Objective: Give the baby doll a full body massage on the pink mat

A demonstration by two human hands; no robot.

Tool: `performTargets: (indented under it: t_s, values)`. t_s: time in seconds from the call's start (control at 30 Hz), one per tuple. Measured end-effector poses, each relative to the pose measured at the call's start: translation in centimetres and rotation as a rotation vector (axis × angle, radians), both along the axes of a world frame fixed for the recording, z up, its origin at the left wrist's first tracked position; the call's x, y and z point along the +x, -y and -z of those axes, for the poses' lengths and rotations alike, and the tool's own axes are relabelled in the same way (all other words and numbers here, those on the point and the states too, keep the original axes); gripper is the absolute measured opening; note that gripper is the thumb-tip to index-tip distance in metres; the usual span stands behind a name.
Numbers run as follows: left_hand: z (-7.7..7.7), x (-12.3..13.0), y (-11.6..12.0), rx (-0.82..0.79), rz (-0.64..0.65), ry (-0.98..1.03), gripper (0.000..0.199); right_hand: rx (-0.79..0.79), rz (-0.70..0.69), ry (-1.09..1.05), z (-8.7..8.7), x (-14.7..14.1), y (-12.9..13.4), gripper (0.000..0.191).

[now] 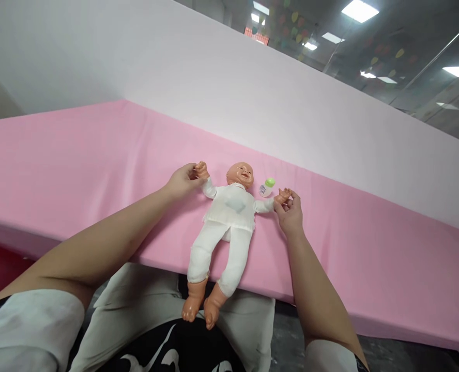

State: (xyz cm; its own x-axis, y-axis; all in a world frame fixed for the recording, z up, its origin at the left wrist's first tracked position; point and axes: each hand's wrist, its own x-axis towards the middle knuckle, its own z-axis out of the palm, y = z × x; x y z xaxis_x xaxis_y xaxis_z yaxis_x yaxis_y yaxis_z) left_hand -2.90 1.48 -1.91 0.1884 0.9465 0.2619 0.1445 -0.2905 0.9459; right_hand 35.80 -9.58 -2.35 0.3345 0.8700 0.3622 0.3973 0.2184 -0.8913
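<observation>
A baby doll with a white cloth body lies on its back on the pink-covered surface, its feet hanging over the near edge. Its arms are spread out to both sides. My left hand grips the doll's hand on the left, fingers behind it and thumb in front. On the other side, my right hand is closed around the doll's other hand. Between the doll's head and my right hand rests a small toy bottle with a green cap.
A white wall rises behind the pink surface, with a glass pane above it reflecting ceiling lights. The near edge of the surface runs just in front of my lap.
</observation>
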Motion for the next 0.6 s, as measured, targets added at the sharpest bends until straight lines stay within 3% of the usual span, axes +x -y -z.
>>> performTargets:
  t_s: [0.17, 0.27, 0.33, 0.47, 0.6]
  values:
    - [-1.1, 2.0, 3.0, 0.193, 0.181, -0.277, 0.045, 0.139, -0.237, 0.371, -1.7, -4.4, 2.2, 0.034]
    - [-1.1, 2.8, 3.9, 0.363, 0.276, -0.434, 0.039, 0.185, -0.401, 0.683, -1.9, -6.3, 2.7, 0.028]
    - [-1.1, 3.1, 4.1, 0.397, 0.275, -0.476, 0.039, 0.199, -0.418, 0.751, -1.8, -6.7, 2.8, 0.03]
    - [-1.1, 2.8, 3.8, 0.307, 0.158, -0.436, 0.045, 0.127, -0.262, 0.536, -1.6, -5.6, 2.3, 0.034]
    - [-0.9, 1.4, 1.9, 0.143, -0.064, -0.29, 0.035, 0.066, -0.064, 0.166, -1.0, -2.6, 1.0, 0.06]
